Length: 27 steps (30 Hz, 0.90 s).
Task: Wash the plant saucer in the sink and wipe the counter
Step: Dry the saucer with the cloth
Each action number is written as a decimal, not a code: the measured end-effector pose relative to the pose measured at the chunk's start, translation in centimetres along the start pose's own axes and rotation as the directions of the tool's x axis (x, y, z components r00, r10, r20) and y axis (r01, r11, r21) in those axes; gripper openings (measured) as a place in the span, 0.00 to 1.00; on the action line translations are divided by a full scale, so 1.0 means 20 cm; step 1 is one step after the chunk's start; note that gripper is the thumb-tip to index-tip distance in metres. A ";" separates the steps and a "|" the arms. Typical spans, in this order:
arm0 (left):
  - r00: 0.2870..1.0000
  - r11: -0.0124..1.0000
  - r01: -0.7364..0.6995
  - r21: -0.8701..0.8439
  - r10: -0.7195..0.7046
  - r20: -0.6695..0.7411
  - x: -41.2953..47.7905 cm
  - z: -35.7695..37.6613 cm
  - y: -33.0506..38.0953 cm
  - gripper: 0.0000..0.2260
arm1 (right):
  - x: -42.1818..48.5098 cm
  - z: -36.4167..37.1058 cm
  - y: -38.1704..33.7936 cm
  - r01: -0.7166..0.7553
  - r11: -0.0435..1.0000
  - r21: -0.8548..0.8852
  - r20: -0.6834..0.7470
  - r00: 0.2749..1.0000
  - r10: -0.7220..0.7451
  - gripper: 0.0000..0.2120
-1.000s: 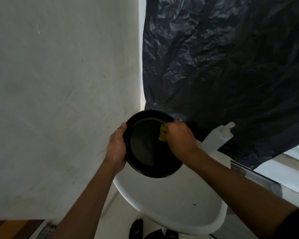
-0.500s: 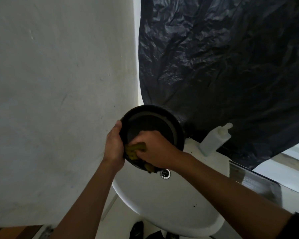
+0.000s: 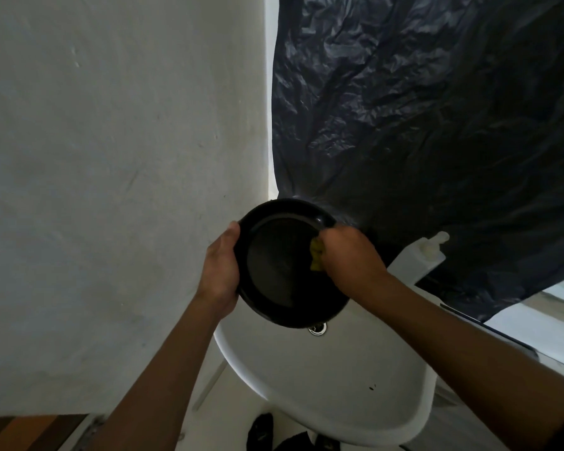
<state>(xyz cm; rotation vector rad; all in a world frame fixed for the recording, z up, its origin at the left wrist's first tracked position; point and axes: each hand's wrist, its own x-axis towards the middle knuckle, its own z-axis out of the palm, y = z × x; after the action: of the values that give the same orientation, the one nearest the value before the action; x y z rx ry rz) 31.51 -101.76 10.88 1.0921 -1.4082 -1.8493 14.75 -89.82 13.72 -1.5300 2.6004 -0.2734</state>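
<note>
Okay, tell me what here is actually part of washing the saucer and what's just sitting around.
In use:
- black saucer, gripped at its rim by the left hand
- yellow sponge, in the right hand
- white sink below

Lying about:
- white pump bottle at the sink's back
- black plastic sheet
- dark shoes on the floor

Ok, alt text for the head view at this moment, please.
Over a white sink, the left hand grips the rim of a tilted black saucer while the right hand presses a yellow sponge inside it. A white pump bottle stands behind, before black plastic sheeting.
</note>
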 end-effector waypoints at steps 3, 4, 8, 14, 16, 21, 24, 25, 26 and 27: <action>1.000 1.000 0.018 -0.013 -0.018 0.023 -0.03 0.04 -0.01 0.19 | 0.09 0.03 -0.04 0.017 0.996 0.085 -0.157 0.988 -0.003 0.06; 0.999 0.999 0.027 -0.019 -0.026 0.035 -0.04 0.05 -0.01 0.20 | 0.11 0.04 -0.06 0.047 0.993 0.110 -0.196 0.980 -0.025 0.06; 0.999 0.998 0.023 -0.065 -0.020 0.048 -0.05 0.09 -0.01 0.19 | 0.12 0.05 -0.21 0.219 0.940 0.260 -0.170 0.969 -0.179 0.10; 0.999 0.997 -0.023 -0.078 0.019 -0.049 -0.01 0.01 -0.01 0.19 | -0.05 0.07 -0.31 0.414 0.810 0.415 0.006 0.889 -0.458 0.08; 0.994 0.997 -0.006 -0.083 -0.003 -0.106 0.00 -0.02 -0.01 0.18 | -0.10 0.07 -0.29 0.399 0.824 0.402 0.109 0.873 -0.476 0.09; 0.988 1.000 0.010 -0.030 -0.014 -0.153 0.01 -0.07 -0.03 0.18 | -0.17 0.10 -0.16 0.302 0.894 0.331 0.284 0.872 -0.400 0.12; 0.991 1.000 0.009 0.014 -0.007 -0.135 0.02 -0.08 -0.03 0.17 | -0.17 0.11 -0.06 0.253 0.947 0.197 0.305 0.903 -0.304 0.09; 0.993 1.000 0.006 0.028 -0.003 -0.121 0.02 -0.08 -0.03 0.17 | -0.16 0.12 -0.03 0.234 0.961 0.148 0.276 0.923 -0.268 0.08; 0.995 0.999 0.001 0.041 0.003 -0.102 0.01 -0.08 -0.02 0.17 | -0.14 0.14 0.00 0.218 0.971 0.092 0.234 0.944 -0.234 0.07; 0.996 0.999 -0.005 0.049 0.010 -0.085 0.01 -0.08 -0.02 0.17 | -0.12 0.15 0.03 0.210 0.977 0.038 0.174 0.961 -0.213 0.05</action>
<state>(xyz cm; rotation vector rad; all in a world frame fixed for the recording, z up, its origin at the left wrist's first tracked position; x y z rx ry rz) 32.80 -102.60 10.23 1.1740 -1.4128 -1.7504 16.02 -87.78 10.71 -1.7416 2.2961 -0.1700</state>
